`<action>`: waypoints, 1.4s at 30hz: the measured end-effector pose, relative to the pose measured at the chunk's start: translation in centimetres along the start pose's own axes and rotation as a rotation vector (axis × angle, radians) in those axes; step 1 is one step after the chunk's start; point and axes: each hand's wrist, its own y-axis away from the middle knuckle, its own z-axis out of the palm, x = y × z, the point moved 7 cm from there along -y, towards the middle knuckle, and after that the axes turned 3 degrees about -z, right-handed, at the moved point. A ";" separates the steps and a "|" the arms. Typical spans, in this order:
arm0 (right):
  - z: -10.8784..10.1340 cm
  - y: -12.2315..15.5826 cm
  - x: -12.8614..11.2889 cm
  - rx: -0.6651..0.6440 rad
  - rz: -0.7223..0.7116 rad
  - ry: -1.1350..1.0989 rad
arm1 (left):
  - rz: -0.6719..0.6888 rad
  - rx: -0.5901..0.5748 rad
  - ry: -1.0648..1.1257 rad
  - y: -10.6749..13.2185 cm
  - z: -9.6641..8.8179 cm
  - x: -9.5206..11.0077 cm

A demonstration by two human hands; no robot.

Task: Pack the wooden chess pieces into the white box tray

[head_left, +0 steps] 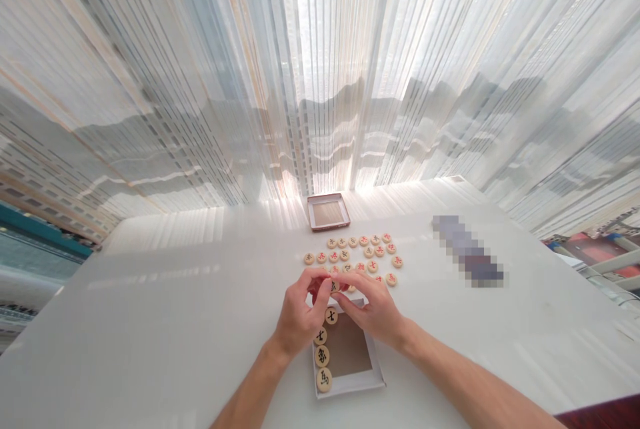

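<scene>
My left hand (301, 312) and my right hand (379, 312) meet over the far end of an open shallow box (350, 349), fingers closed around a round Chinese chess piece (334, 286) with a black character. Down the left side of the box lie several black-character pieces, among them a horse piece (324, 379) in the near corner and an elephant piece (322, 355). An advisor piece (331, 315) sits at the box's far end, just below my fingers. My hands partly hide the far rim.
Beyond my hands, several loose pieces with red or black characters, such as a red one (361, 267), lie in rough rows on the white table (200, 322). Behind them is a box lid (329, 213). A blurred-out object (467, 252) lies to the right. Sheer curtains (320, 82) hang along the far edge.
</scene>
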 end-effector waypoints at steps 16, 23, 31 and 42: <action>-0.4 0.1 0.1 -0.041 -0.024 -0.038 | 0.026 0.007 -0.129 -0.1 -0.3 0.4; -0.4 0.0 0.0 -0.014 0.023 -0.064 | 0.033 -0.033 -0.067 -0.2 -0.4 0.8; -0.8 0.0 0.6 -0.001 0.152 -0.126 | 0.037 -0.134 -0.036 0.0 -0.1 1.1; -0.8 0.0 0.5 0.019 0.211 -0.143 | 0.061 -0.103 -0.072 0.1 -0.2 1.3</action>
